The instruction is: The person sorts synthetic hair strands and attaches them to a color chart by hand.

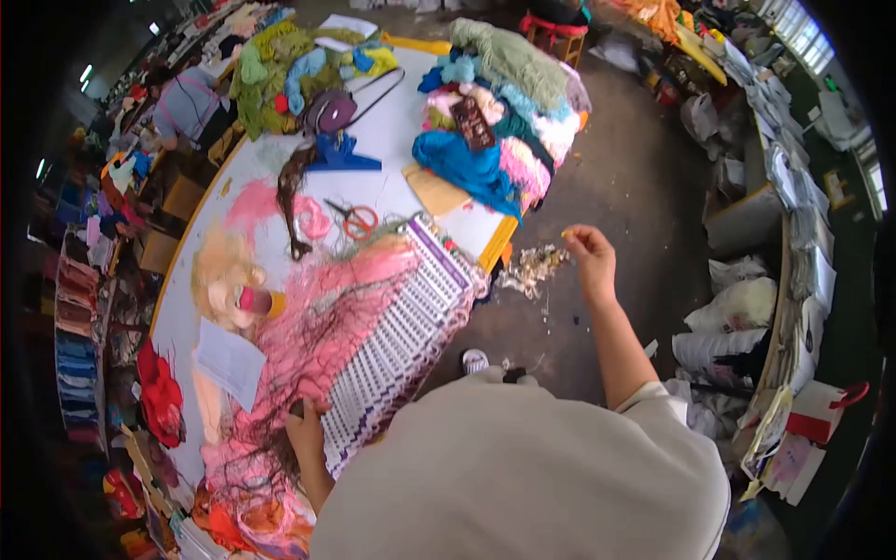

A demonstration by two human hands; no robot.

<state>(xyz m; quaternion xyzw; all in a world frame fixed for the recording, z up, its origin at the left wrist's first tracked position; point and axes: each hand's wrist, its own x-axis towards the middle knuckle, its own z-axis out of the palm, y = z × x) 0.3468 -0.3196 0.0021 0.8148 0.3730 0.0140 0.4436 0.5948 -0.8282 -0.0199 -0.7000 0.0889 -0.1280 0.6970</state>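
Note:
My right hand (593, 257) is raised over the floor beyond the table edge, thumb and fingers pinched on a tiny yellowish bit (567, 234) too small to name. My left hand (306, 431) rests low on the table at the border between loose pink strands (322, 322) and a white and purple striped panel (397, 322) with rows of dark marks. Its fingers are curled by something dark; what they grip is hidden. The panel has a pinkish fringed edge along my side. Orange-handled scissors (358, 222) lie beyond the pink strands.
On the white table (383, 112) are heaps of coloured yarn (509, 65), a blue clamp-like stand (343, 154), a pinkish-red-ended roll (257, 301) and a paper sheet (231, 364). Scraps (534, 269) litter the floor. Bagged goods (733, 313) line the right. Another person (189, 105) bends at far left.

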